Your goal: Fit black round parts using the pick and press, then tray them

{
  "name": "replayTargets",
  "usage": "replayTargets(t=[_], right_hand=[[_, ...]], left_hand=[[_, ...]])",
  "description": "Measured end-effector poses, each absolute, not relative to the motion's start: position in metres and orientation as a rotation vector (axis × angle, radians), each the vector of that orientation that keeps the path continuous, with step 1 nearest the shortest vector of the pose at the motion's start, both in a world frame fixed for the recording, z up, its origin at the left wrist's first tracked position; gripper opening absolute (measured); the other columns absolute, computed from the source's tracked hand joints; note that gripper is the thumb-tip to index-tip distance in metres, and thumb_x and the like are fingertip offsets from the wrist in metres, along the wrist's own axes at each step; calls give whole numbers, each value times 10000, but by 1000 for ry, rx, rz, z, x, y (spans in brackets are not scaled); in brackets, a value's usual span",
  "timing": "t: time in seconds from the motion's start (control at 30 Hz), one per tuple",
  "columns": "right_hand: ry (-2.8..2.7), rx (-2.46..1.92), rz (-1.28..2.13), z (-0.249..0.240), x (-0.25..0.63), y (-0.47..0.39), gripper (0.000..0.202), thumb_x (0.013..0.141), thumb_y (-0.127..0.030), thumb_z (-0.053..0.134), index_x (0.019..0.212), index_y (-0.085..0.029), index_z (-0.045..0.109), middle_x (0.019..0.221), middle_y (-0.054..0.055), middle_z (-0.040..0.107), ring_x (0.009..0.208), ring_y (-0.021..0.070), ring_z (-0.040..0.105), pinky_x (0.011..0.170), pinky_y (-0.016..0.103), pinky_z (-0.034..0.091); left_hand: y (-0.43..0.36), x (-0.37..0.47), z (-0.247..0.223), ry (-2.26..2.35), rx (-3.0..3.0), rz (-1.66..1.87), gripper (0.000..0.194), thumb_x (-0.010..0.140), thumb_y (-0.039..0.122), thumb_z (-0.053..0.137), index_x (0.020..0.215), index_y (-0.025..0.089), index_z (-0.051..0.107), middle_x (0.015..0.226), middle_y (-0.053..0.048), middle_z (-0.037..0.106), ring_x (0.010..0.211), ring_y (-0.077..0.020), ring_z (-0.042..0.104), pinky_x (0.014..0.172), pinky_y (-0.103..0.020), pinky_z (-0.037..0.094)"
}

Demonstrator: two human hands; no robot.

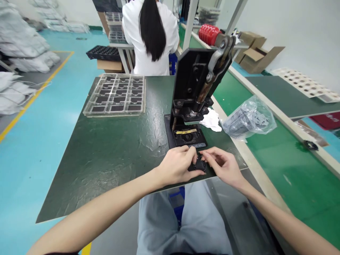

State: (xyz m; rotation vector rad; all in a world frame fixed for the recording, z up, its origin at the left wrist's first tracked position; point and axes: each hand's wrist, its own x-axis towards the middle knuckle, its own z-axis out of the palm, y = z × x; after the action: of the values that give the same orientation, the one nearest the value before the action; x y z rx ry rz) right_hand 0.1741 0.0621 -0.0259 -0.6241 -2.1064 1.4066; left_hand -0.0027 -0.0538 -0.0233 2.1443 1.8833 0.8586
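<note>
My left hand (183, 164) is closed around a small black rounded part (199, 165) at the front edge of the green table. With thumb and fingers pinched together, my right hand (219, 163) meets the part's upper right side; whatever tiny piece those fingertips hold is too small to make out. Just beyond my hands stands a black hand press (195, 81) with a red grip (209, 34) on its lever. Its raised head hangs over a black base fixture (188, 137), which has a yellow strip (186, 131) across it.
A clear compartment tray (115, 112) of black pieces lies at the table's far left. Right of the press are a white cloth (211, 120) and a clear plastic bag (248, 118) of dark parts. A green conveyor (289, 170) runs along the right. Ahead, a person in white (132, 26) faces away.
</note>
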Motion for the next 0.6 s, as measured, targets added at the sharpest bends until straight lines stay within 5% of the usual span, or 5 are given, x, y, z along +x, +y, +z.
replayTargets(t=[0.6], right_hand=[[-2403,-431,891,-28,173,54,267,1052,-303,522,845,-171,626,691,21,571,568,119,495,550,253,397]], left_hand=[[-54,-1,-24,1920,2063,838,498,780,545,835,841,223,461,770,21,595,718,-186,646,610,-285,457]])
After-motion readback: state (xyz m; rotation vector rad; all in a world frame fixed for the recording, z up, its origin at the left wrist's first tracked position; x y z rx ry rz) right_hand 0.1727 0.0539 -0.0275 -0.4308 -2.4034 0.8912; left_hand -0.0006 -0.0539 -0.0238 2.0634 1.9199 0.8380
